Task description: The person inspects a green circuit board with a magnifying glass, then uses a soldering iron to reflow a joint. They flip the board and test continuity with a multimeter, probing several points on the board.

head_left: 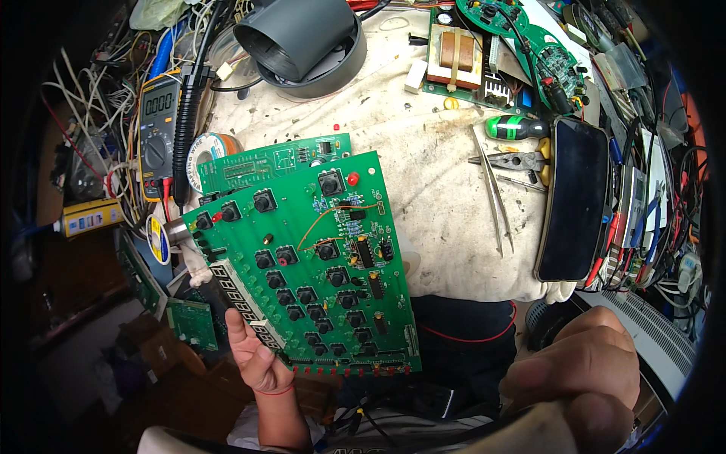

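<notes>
**Green circuit board held over a cluttered repair bench**

Closest to the camera, the right hand (578,371) fills the lower right corner, blurred and partly cut off by the frame edge. Its fingers curl inward like a loose fist, and whether it holds anything cannot be told.

To the left, the left hand (253,356) grips the lower left edge of a large green circuit board (310,265), thumb on top and the other fingers hidden underneath. The flat, stiff board tilts up above the near edge of the bench, studded with round black buttons, a red button, small chips and a thin orange wire. A second, narrower green board (272,160) peeks out behind it, mostly covered.

Beyond lies a stained white cloth (439,197). On it rest slim metal tweezers (495,197), pliers (514,160), a green-handled screwdriver (518,127) and a glossy black phone (575,200). At the far left sit a yellow multimeter (157,132) and tangled wires; a dark plastic tube (299,34) lies at the back.
</notes>
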{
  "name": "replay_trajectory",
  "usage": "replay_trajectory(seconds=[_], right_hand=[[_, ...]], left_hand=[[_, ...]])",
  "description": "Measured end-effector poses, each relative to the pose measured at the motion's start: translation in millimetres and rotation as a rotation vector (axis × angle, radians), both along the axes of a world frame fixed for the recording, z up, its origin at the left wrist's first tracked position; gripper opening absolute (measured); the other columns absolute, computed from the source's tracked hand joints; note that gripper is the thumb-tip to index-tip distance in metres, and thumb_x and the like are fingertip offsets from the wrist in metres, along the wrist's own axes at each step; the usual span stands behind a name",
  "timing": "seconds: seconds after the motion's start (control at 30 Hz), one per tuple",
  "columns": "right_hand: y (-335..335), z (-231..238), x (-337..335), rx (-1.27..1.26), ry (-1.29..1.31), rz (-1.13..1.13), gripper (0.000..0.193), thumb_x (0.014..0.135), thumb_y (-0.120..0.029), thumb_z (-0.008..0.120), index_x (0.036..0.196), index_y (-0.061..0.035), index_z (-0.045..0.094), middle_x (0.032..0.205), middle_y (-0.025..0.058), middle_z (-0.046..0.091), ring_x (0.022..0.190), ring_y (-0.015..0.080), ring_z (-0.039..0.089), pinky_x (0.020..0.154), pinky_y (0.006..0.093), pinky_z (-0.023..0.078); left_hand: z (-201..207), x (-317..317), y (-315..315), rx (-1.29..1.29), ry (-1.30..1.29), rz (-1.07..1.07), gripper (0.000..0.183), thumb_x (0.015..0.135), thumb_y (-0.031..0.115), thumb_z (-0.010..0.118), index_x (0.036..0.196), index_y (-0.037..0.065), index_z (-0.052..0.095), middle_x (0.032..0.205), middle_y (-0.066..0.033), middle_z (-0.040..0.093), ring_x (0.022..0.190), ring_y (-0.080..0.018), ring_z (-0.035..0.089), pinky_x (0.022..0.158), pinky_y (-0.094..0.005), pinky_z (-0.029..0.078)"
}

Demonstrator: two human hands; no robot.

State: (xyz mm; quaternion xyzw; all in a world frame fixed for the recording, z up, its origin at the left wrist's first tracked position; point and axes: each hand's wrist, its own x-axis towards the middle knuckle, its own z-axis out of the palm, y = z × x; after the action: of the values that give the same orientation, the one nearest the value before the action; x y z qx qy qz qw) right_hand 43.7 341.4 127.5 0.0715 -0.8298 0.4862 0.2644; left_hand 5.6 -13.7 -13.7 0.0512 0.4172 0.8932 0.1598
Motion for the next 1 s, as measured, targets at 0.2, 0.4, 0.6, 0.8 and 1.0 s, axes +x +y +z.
replay_trajectory(seconds=[0.2, 0.4, 0.6, 0.8, 1.0], right_hand=[[30, -32, -11, 0.147, 0.346, 0.271, 0.069, 0.093, -0.012, 0.079, 0.149, 0.0065, 0.044, 0.093, 0.0272, 0.073, 0.061, 0.0220, 0.068, 0.043, 0.0270, 0.051], [24, -25, -10, 0.135, 0.312, 0.250, 0.072, 0.091, -0.011, 0.082, 0.150, 0.0053, 0.044, 0.096, 0.0278, 0.073, 0.063, 0.0225, 0.069, 0.046, 0.0277, 0.053], [25, -5, -24, 0.106, 0.109, 0.303, 0.071, 0.090, -0.011, 0.083, 0.150, 0.0019, 0.046, 0.099, 0.0279, 0.074, 0.065, 0.0225, 0.070, 0.048, 0.0286, 0.053], [23, -14, -18, 0.148, 0.238, 0.241, 0.068, 0.093, -0.012, 0.080, 0.150, 0.0010, 0.046, 0.100, 0.0271, 0.074, 0.065, 0.0226, 0.070, 0.048, 0.0289, 0.052], [24, -23, -13, 0.137, 0.241, 0.257, 0.067, 0.094, -0.011, 0.078, 0.151, 0.0015, 0.045, 0.100, 0.0274, 0.074, 0.065, 0.0232, 0.070, 0.048, 0.0294, 0.053]], left_hand=[[1, 2, 0, 0.008, -0.008, 0.007, 0.081, 0.092, -0.012, 0.067, 0.166, 0.012, 0.042, 0.166, -0.0210, 0.048, 0.149, -0.0363, 0.053, 0.124, -0.0550, 0.046], [1, 2, -1, 0.012, 0.001, -0.008, 0.081, 0.093, -0.012, 0.066, 0.166, 0.012, 0.042, 0.167, -0.0208, 0.047, 0.149, -0.0362, 0.053, 0.124, -0.0549, 0.045], [1, 1, -2, 0.012, -0.011, -0.017, 0.079, 0.094, -0.011, 0.064, 0.167, 0.012, 0.042, 0.167, -0.0207, 0.046, 0.150, -0.0366, 0.051, 0.126, -0.0561, 0.043], [0, 0, 0, 0.039, -0.029, -0.036, 0.079, 0.093, -0.013, 0.061, 0.166, 0.011, 0.042, 0.167, -0.0214, 0.046, 0.150, -0.0372, 0.051, 0.126, -0.0568, 0.042], [1, -1, 0, 0.047, -0.051, -0.042, 0.080, 0.093, -0.013, 0.060, 0.166, 0.011, 0.042, 0.167, -0.0220, 0.047, 0.150, -0.0375, 0.052, 0.125, -0.0573, 0.044]])
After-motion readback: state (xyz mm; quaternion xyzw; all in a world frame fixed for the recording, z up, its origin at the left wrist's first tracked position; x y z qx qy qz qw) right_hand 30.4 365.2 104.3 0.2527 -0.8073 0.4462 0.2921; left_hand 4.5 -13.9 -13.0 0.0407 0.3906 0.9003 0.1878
